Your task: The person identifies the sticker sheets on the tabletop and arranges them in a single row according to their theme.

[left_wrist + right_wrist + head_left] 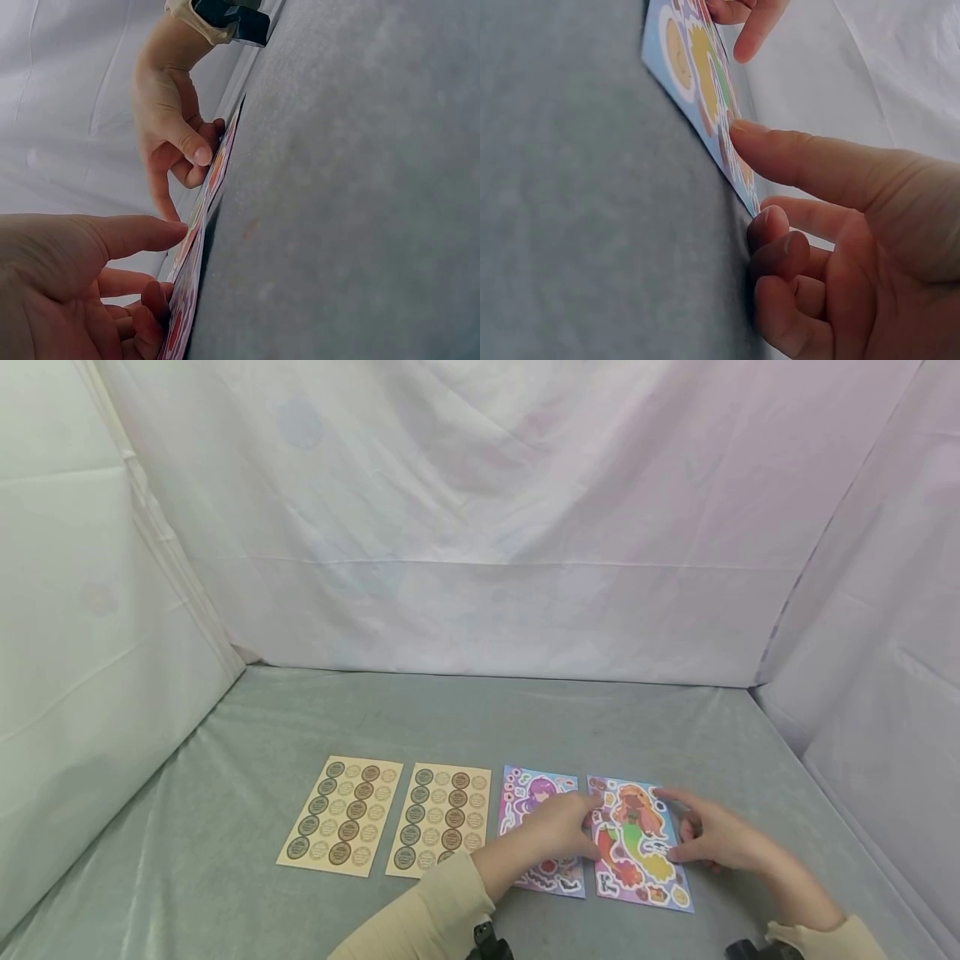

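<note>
A sticker sheet with an orange-haired mermaid (637, 847) lies flat on the grey cloth, between both hands. The left hand (558, 825) reaches over a purple-haired sticker sheet (540, 789), hiding its middle. Its thumb and forefinger touch the mermaid sheet's left edge. At that sheet's right edge, the right hand (723, 835) rests with thumb and forefinger spread apart along the border. In the right wrist view the right thumb (802, 161) touches the sheet's printed face, and the other fingers curl loosely beside the edge. Neither hand visibly pinches the sheet.
Two beige sheets of round stickers, one at the far left (341, 814) and another (440, 818) beside it, lie in the same row. White cloth walls (480, 618) stand behind and on both sides of the grey cloth surface (465, 714).
</note>
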A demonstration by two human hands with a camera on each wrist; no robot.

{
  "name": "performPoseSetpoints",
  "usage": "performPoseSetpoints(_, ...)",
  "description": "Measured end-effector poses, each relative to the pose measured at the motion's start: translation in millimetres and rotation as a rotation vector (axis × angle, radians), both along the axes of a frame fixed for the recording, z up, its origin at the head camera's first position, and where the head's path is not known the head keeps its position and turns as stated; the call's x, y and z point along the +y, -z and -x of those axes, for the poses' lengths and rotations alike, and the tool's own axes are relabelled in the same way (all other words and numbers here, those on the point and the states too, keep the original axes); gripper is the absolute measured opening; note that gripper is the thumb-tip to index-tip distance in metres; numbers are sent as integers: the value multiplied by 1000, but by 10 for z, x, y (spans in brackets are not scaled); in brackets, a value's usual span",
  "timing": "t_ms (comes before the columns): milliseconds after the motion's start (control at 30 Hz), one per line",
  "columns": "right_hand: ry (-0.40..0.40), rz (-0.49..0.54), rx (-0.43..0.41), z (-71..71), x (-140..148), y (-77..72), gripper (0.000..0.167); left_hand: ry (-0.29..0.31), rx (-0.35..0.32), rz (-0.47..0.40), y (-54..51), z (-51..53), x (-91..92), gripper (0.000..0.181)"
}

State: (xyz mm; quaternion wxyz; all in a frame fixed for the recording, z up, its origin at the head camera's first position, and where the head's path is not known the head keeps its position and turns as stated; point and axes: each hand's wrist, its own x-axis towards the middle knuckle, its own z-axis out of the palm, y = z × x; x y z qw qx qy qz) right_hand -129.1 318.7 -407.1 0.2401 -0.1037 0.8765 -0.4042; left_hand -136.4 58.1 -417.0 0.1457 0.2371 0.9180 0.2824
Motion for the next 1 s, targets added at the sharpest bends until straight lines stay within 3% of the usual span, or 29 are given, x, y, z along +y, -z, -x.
performPoseSetpoints(433,-74,42,24,3,14,-21,86,25,1,-28,-7,19,-29,75)
performPoseSetpoints(600,-111,53,52,-12,9,-55,79,23,-44,-79,-4,24,-55,75)
performPoseSetpoints(833,-78,17,68,-30,-8,-85,70,50,-107,-178,-30,43,-113,74)
performPoseSetpoints(1000,-74,16,144,-9,-42,-112,65,59,-113,-236,-92,69,-174,70)
